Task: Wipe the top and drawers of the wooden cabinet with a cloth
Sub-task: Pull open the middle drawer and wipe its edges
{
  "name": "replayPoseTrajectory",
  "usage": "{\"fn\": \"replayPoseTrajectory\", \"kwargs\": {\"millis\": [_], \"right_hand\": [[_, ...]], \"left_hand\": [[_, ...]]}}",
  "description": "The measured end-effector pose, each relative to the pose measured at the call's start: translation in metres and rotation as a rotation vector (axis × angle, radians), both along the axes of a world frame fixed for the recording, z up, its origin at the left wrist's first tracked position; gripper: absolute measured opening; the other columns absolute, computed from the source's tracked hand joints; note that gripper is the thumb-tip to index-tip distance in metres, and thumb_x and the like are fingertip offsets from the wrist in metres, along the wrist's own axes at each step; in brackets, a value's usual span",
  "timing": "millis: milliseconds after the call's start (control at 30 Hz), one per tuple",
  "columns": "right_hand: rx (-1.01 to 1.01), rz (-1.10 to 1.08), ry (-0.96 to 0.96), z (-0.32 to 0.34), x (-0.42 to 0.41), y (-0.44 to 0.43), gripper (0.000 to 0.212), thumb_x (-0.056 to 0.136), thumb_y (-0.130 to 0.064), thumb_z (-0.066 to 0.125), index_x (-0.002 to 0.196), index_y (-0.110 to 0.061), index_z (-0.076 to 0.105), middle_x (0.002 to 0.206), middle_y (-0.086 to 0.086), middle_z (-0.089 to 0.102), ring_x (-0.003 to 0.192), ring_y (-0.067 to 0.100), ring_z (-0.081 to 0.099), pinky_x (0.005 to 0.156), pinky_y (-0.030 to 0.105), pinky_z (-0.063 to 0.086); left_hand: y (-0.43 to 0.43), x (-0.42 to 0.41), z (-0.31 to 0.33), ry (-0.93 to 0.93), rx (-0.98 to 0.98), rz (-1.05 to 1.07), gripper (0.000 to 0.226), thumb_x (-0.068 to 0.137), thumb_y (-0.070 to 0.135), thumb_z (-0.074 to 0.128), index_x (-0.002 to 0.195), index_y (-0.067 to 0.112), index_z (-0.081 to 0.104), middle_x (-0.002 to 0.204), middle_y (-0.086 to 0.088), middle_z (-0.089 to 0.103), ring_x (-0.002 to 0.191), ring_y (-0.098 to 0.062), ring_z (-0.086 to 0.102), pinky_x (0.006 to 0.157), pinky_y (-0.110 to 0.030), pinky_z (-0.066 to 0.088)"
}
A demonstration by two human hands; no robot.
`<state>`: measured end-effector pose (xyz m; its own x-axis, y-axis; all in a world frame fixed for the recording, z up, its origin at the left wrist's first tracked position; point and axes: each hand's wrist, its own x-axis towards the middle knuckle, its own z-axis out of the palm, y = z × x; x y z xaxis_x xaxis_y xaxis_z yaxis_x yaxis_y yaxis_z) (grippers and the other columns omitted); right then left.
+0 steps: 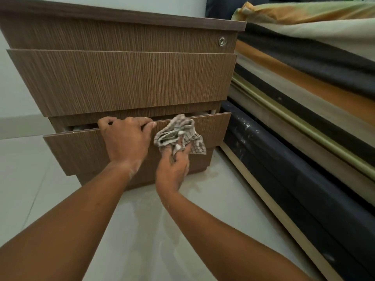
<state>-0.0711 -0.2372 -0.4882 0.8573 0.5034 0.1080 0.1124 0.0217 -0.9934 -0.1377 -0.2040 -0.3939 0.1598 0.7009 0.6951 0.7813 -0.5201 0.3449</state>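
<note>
The cabinet stands on the floor, filling the view from 9 o'clock up to 12 o'clock. Its top lies above three stacked drawers: the top drawer with a lock at its 3 o'clock end, the middle drawer below it, and the bottom drawer lowest, standing out ahead of the cabinet body. The left hand lies over the bottom drawer's upper edge. Just beside it at 3 o'clock, the right hand holds the cloth against that drawer's front. Stacked mattresses lie close beside the cabinet at 3 o'clock, bedding on top of them.
</note>
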Motion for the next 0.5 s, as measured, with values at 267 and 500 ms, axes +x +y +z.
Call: {"fn": "replayPoseTrajectory", "kwargs": {"millis": [267,500], "right_hand": [[0.073,-0.131,-0.006,0.035,0.047,0.016,0.06,0.098,-0.061,0.044,0.15,-0.039,0.024,0.169,-0.008,-0.003,0.155,0.027,-0.004,0.122,0.053,0.015],[0.038,-0.348,0.065,0.063,0.117,0.039,0.039,0.101,-0.056,0.036,0.131,-0.032,0.03,0.163,0.007,0.017,0.147,0.036,0.02,0.116,0.063,0.023]], "left_hand": [[0.001,-0.004,0.003,0.029,-0.018,-0.023,0.028,0.098,0.045,0.056,0.106,0.029,0.077,0.095,0.003,0.077,0.093,-0.021,0.057,0.087,-0.038,0.024],[-0.001,-0.002,0.0,0.027,-0.008,-0.035,0.029,0.099,0.045,0.054,0.106,0.029,0.077,0.094,0.005,0.077,0.09,-0.02,0.058,0.089,-0.04,0.027]]}}
